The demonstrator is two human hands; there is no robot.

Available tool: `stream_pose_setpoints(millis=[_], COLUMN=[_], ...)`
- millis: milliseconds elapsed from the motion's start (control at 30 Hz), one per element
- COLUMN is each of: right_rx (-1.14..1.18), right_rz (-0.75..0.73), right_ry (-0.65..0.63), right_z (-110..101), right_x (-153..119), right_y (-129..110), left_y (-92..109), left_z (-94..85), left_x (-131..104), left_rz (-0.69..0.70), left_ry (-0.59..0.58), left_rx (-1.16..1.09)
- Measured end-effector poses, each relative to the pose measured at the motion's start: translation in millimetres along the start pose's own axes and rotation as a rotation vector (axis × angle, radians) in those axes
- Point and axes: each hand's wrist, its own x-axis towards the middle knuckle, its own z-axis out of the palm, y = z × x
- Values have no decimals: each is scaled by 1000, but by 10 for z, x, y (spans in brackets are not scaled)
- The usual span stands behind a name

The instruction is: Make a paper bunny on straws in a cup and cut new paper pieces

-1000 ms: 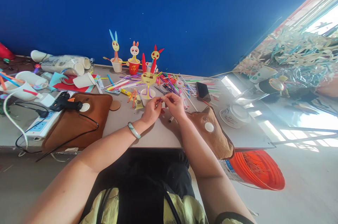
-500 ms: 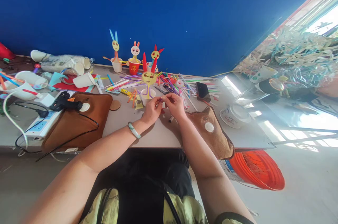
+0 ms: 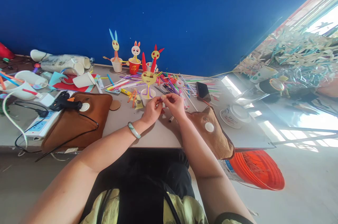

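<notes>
Fingertips of my left hand [image 3: 152, 112] and my right hand [image 3: 174, 105] meet in a pinch over the table, just in front of a paper-cup rabbit. Whatever they pinch is too small and covered to make out. The rabbit has a yellow face [image 3: 149, 77], red ears and purple pipe-cleaner limbs, and stands in a white paper cup [image 3: 145, 93]. Beneath my fingers lies a scrap of red paper [image 3: 162, 111], partly hidden. Left of my hands are yellow paper cutouts [image 3: 138, 103] and orange pipe-cleaner pieces [image 3: 132, 98].
Behind stand more cup rabbits, one in a red cup [image 3: 134, 67]. Pipe cleaners [image 3: 182, 83] are strewn across the table's back. A phone [image 3: 203, 91] and a brown cushion [image 3: 211, 129] lie right; a glue gun [image 3: 66, 102] and power strip [image 3: 42, 125] lie left. An orange bucket [image 3: 257, 169] is below.
Both hands stay pinched together in nearly the same spot. Only slight finger movement shows. The things on the table have not moved.
</notes>
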Motion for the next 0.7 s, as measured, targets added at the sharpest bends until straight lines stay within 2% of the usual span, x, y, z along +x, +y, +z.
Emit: stream_pose_setpoints(millis=[300,700], right_rx=[20,-16], right_rz=[0,37], right_ry=[-25,-144], right_z=[2,-85], right_x=[17,34], right_y=[42,49], left_y=[11,-34], left_z=[-4,-20], left_x=[-3,6], left_rz=[26,2], left_ry=[-8,-28], left_rx=[-7,-39])
